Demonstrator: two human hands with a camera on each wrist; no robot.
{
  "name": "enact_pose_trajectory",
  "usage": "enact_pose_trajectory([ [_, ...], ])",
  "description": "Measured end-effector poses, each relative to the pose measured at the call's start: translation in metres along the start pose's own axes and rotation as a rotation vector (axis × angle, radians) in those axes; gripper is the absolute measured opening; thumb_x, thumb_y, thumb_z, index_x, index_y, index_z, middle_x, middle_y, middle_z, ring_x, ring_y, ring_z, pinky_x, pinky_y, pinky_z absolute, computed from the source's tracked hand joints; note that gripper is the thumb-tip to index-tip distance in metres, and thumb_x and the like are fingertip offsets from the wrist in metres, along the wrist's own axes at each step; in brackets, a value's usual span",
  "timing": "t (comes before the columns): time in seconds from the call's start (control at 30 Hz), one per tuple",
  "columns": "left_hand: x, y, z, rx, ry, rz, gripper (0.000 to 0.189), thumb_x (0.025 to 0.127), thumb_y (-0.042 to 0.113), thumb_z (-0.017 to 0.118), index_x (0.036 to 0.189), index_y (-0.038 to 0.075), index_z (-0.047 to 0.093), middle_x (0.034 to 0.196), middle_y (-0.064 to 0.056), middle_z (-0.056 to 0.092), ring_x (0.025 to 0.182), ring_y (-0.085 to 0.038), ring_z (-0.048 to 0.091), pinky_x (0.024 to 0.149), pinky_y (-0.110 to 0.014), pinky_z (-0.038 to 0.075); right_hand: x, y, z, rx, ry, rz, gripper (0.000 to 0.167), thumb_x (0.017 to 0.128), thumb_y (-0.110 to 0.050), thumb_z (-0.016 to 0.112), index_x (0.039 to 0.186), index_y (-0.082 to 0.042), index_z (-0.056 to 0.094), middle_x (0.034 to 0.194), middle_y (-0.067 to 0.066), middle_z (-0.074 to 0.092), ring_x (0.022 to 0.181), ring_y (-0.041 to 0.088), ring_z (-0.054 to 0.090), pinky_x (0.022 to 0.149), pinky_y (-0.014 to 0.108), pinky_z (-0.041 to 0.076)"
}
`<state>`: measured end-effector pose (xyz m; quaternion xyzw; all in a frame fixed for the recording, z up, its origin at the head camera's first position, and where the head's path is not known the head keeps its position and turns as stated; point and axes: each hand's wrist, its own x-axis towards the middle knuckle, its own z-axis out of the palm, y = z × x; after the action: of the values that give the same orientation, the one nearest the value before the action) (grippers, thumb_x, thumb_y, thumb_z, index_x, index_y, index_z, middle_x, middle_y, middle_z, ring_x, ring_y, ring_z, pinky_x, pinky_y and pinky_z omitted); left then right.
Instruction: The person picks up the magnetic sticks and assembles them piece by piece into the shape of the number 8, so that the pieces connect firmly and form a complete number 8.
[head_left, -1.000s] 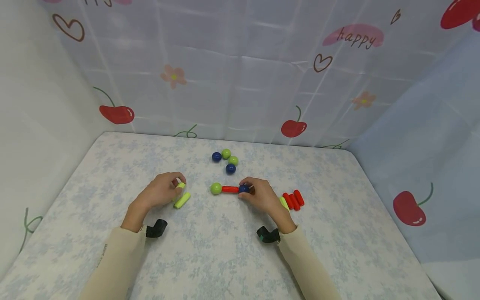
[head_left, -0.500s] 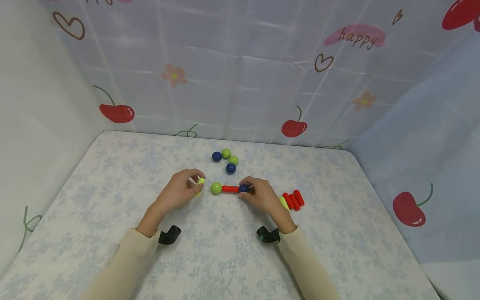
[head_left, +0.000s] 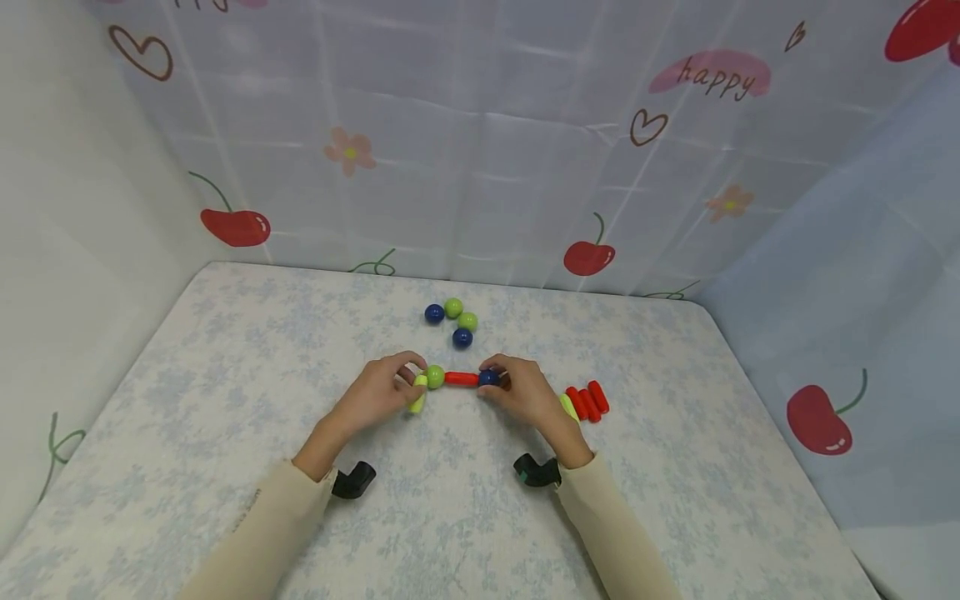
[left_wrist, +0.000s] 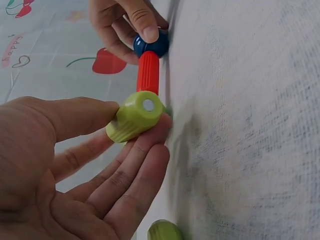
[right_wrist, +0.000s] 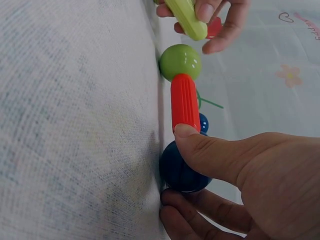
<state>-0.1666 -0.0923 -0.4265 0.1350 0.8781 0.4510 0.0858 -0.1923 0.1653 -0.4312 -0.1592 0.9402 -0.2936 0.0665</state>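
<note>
The left hand [head_left: 378, 390] pinches a lime rod [head_left: 417, 396] between thumb and fingers, just beside a green ball [head_left: 435, 377]; the right hand [head_left: 522, 387] grips a navy ball [head_left: 488, 378]; between the hands, a red rod [head_left: 461, 379] joins that ball to the green one; beyond both hands sit four loose balls [head_left: 462, 337], two navy, two green; right of the right wrist lie three red rods [head_left: 588, 402], beside a yellow-green piece [head_left: 568, 406] partly hidden by that wrist.
</note>
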Motion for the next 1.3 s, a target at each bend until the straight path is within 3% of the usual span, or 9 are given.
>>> enact_pose_trajectory([
  [0.17,0.001,-0.003,0.005,0.005,-0.035,-0.019,0.046,0.094,0.016,0.07,0.136,0.007,0.054,0.105,-0.013,0.07,0.092,-0.024,0.068,0.076,-0.037,0.053,0.0,0.0,0.0,-0.001,-0.002,0.0,0.031,0.09,-0.022,0.077,0.118,-0.011,0.069,0.112,0.007,0.071,0.091,0.019,0.067,0.082,0.036,0.057],
  [0.47,0.006,-0.004,0.013,-0.028,-0.06,-0.035,0.054,0.095,0.018,0.069,0.144,0.006,0.048,0.102,-0.009,0.069,0.081,-0.015,0.066,0.073,-0.035,0.052,0.0,0.0,0.0,-0.012,0.0,0.008,0.032,0.09,-0.024,0.076,0.119,-0.012,0.069,0.115,0.008,0.071,0.092,0.019,0.066,0.083,0.037,0.057],
  [0.97,0.005,0.0,0.018,-0.037,-0.002,-0.097,0.048,0.096,0.02,0.068,0.139,0.009,0.051,0.094,-0.006,0.069,0.076,-0.014,0.06,0.069,-0.031,0.046,0.0,0.002,0.0,0.001,-0.001,0.003,0.032,0.09,-0.023,0.077,0.118,-0.013,0.069,0.113,0.006,0.071,0.089,0.018,0.065,0.082,0.035,0.056],
  [1.17,0.006,-0.001,0.019,-0.017,-0.008,-0.085,0.048,0.097,0.02,0.067,0.139,0.008,0.05,0.094,-0.005,0.07,0.076,-0.015,0.061,0.069,-0.031,0.047,0.001,0.0,-0.003,0.0,-0.016,-0.004,0.032,0.09,-0.023,0.077,0.119,-0.012,0.069,0.113,0.006,0.071,0.091,0.018,0.065,0.083,0.036,0.056],
  [1.3,0.005,-0.002,0.017,0.002,-0.015,-0.06,0.048,0.096,0.02,0.068,0.141,0.01,0.05,0.105,-0.011,0.066,0.08,-0.016,0.06,0.071,-0.032,0.048,0.001,0.0,-0.004,-0.011,-0.022,-0.006,0.032,0.09,-0.023,0.077,0.12,-0.012,0.069,0.113,0.006,0.071,0.09,0.018,0.065,0.083,0.036,0.056],
])
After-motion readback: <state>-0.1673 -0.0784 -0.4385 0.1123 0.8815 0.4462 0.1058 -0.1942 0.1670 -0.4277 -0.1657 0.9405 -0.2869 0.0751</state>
